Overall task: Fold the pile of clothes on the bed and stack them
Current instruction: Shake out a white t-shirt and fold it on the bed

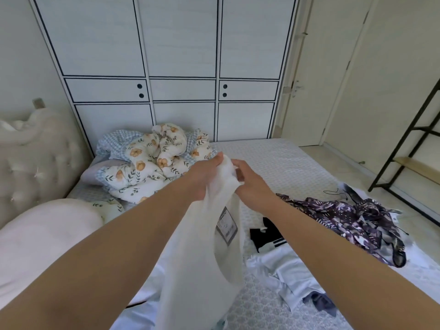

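A white garment point(204, 258) with a grey printed label hangs above the bed point(281, 163), lifted at its top edge. My left hand point(204, 175) grips that bunched top edge. My right hand point(247, 179) pinches the same edge right beside it. The cloth drops between my forearms down to the lower edge of the view. To the right, loose clothes lie on the mattress: a purple patterned garment point(352, 222), a black piece with white stripes point(266, 234) and a pale blue-white garment point(292, 272).
A crumpled floral and checked quilt point(154, 160) lies at the far left of the bed, beside a tufted headboard point(31, 158) and a pale pink pillow point(45, 244). White wardrobe doors point(181, 67) stand behind. A black metal shelf point(409, 158) and a door point(316, 79) are on the right.
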